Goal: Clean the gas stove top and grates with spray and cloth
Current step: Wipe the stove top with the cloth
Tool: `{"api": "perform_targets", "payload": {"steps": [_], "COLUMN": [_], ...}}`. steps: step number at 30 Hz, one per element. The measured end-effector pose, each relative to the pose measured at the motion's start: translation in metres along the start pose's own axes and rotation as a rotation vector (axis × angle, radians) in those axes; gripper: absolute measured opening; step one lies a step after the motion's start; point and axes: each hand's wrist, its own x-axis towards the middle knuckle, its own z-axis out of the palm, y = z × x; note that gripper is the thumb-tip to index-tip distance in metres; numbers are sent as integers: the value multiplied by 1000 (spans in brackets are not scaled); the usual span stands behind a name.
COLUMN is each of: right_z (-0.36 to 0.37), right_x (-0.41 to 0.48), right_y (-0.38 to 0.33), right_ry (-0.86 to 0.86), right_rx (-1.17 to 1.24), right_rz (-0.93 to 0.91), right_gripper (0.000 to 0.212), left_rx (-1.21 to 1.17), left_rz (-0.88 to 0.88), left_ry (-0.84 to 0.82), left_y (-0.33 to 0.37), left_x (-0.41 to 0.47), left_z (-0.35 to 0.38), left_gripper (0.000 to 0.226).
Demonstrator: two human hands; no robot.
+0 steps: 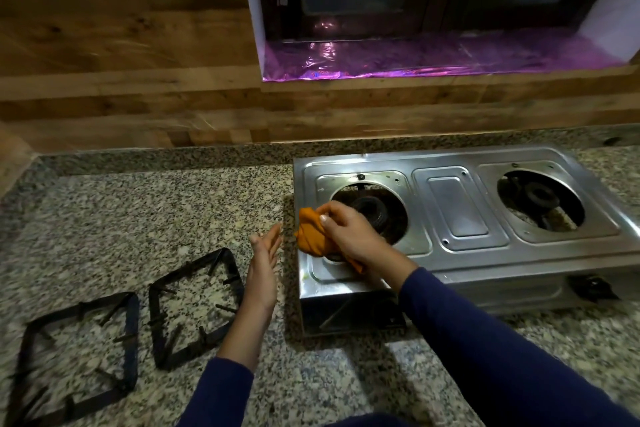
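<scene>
A steel two-burner gas stove point(460, 211) sits on the granite counter with both grates off. My right hand point(349, 230) grips a bunched orange cloth point(311, 230) and presses it on the stove's front left corner, beside the left burner point(372, 210). Just left of the stove, my left hand point(263, 267) hovers flat and open, palm toward the stove's edge and holding nothing. Two black square grates lie on the counter to the left: one point(195, 305) near my left hand, the other point(79, 354) farther left. No spray bottle is in view.
The right burner point(540, 199) sits uncovered in its round opening. A black knob point(594, 288) sticks out of the stove front. Speckled granite counter point(145, 211) spreads to the left. Behind are a wood-panel wall and a window sill lined with purple foil point(433, 59).
</scene>
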Motion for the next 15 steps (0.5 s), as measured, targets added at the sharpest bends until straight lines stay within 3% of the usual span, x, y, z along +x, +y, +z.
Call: {"api": "perform_targets", "payload": {"steps": [9,12,15], "right_z": [22,7,-16], "right_x": [-84,-101,-95], "right_y": [-6,3,12], "right_ry": [-444,-494,-331], "right_rx": [-334,-276,70], "right_rz": [-432,-360,-192], "right_gripper": [21,21,21], "left_rx": [-33,12,79], "left_rz": [2,-10,-8], "left_ry": [66,62,37], "left_y": [5,5,8], "left_x": [10,10,9], "left_z": [-12,-10,2], "left_gripper": [84,88,83]}}
